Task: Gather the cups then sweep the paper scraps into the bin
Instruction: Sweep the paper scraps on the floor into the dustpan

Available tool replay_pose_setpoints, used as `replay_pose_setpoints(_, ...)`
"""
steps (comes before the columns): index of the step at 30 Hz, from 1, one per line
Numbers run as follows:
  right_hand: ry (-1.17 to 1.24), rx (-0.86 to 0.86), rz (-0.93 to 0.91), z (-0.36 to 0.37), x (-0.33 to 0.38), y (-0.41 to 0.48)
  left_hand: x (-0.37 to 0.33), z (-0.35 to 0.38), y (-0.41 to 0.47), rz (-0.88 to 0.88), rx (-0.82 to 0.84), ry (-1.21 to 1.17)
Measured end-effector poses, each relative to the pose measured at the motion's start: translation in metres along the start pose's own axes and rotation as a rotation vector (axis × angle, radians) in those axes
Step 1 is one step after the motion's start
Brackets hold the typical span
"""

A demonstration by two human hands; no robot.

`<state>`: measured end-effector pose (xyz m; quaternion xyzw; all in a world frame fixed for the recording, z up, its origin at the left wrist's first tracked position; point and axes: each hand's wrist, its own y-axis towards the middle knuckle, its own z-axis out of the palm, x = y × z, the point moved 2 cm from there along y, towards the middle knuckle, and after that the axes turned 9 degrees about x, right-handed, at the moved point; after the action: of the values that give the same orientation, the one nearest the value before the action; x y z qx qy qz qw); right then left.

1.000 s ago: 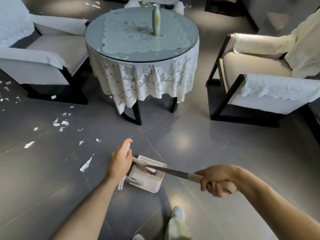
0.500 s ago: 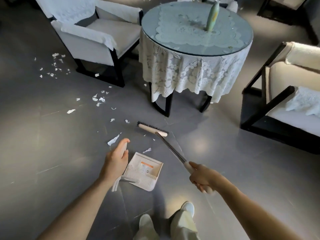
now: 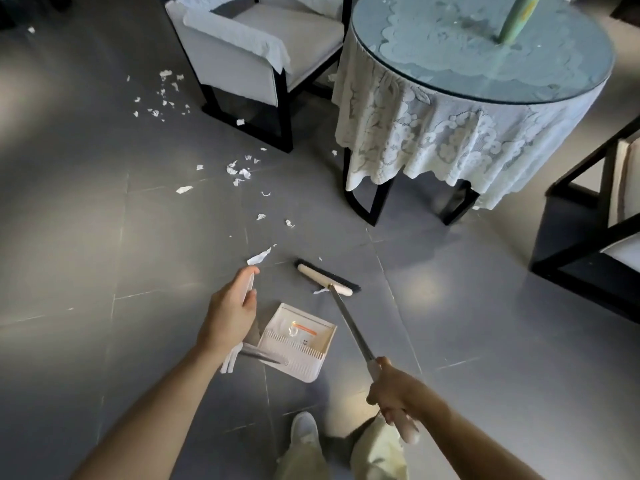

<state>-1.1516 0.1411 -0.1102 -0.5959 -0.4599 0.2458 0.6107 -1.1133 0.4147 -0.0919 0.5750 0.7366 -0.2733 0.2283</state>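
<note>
My left hand [image 3: 230,308] grips the upright white handle of a white dustpan [image 3: 299,339], whose tray rests on the grey floor just right of the hand. My right hand [image 3: 393,391] grips the cream end of a broom handle [image 3: 349,322]. The broom head [image 3: 327,277], cream with black bristles, lies on the floor ahead of the dustpan, one small scrap against it. A larger paper scrap [image 3: 259,258] lies just beyond my left fingertips. More white scraps [image 3: 239,171] are scattered over the floor to the far left. No cups are in view.
A round glass-topped table [image 3: 540,88] with a lace cloth and a green vase [image 3: 516,19] stands at the upper right. One white armchair [image 3: 256,60] stands left of it, another [image 3: 620,244] at the right edge. My shoe [image 3: 304,429] is below the dustpan.
The broom head has come off the dustpan and swung forward onto the floor. The view has turned left, bringing more scattered scraps into sight.
</note>
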Motion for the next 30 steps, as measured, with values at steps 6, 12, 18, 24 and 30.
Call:
replay_pose_setpoints(6,0.037,0.116,-0.014,0.000,0.009,-0.043,-0.009,0.002,0.004,0.037,0.018,-0.040)
replay_pose_setpoints(12,0.298,0.009,-0.078,0.011,0.005,-0.057,-0.003,-0.004,0.002,0.050,0.039,-0.020)
replay_pose_setpoints(18,0.096,-0.101,-0.136,-0.015,0.046,-0.037,0.013,-0.016,-0.003,0.068,0.082,-0.003)
replay_pose_setpoints(24,0.021,-0.094,-0.078,-0.046,0.079,0.005,0.027,-0.026,-0.011,0.087,0.061,0.039)
replay_pose_setpoints(30,-0.039,0.142,0.056,-0.030,0.075,0.006,0.031,-0.025,-0.011,0.073,0.069,0.031)
